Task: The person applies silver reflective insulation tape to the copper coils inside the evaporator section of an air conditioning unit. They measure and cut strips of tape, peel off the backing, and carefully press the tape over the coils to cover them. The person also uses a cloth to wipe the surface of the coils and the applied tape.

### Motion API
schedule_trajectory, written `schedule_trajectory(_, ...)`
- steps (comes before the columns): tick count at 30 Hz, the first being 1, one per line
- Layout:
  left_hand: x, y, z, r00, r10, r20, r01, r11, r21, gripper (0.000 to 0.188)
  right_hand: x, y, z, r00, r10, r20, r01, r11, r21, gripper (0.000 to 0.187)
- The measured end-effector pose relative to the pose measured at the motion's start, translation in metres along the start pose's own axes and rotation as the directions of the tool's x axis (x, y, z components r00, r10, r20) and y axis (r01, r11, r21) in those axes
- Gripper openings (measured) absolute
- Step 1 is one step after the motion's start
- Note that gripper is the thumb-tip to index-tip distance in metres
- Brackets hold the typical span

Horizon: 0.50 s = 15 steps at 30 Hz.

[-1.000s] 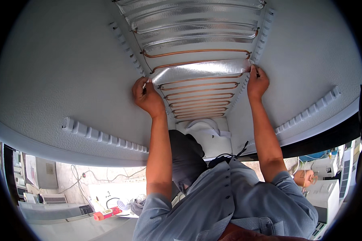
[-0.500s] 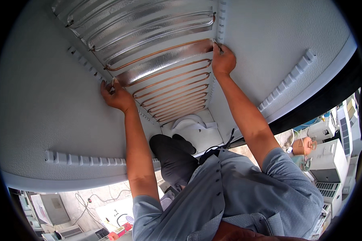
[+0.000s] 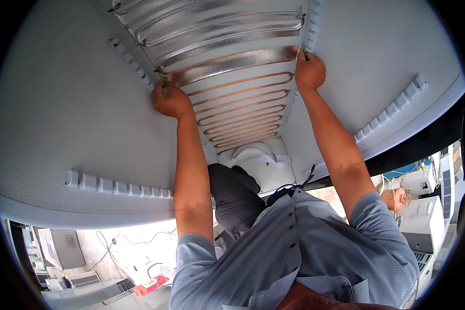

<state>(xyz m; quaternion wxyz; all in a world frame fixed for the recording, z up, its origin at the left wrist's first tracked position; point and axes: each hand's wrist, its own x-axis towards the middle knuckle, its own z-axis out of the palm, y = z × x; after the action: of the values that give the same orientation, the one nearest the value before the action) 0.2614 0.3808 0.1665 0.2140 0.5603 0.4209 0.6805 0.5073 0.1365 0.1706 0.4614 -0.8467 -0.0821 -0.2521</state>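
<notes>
Shiny silver foil strip [image 3: 232, 64] has moved up beside foil-covered rows [image 3: 217, 42]

Since a second ago, it has come up against slim, reddish copper tubing [image 3: 291, 75] on the inner wall of a textured, pale grey cabinet [image 3: 67, 119]. The left hand [image 3: 172, 98] pinches one end, thumb and finger closed; the right hand [image 3: 310, 71] pinches the other. From where I stand, the step looks like lining it up along the tube; next calls for keeping it taut and pressing evenly. I count one held strip, two hands and four ribbed white plastic rails [image 3: 120, 187]. The copper runs crowd together and the foil rows leave view, so I can't count those.
</notes>
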Motion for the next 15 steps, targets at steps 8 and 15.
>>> schedule_trajectory(8,-0.008,0.017,0.006,0.995,-0.062,-0.078,0.059,0.998,-0.033,0.020,0.010,-0.001,0.010,0.999,-0.045,-0.017,0.043,0.990,-0.132,0.034)
schedule_trajectory(15,-0.005,0.010,0.015,0.993,-0.010,-0.120,0.005,0.999,-0.043,0.019,0.015,-0.007,0.011,1.000,0.016,0.013,-0.014,0.990,-0.141,0.034)
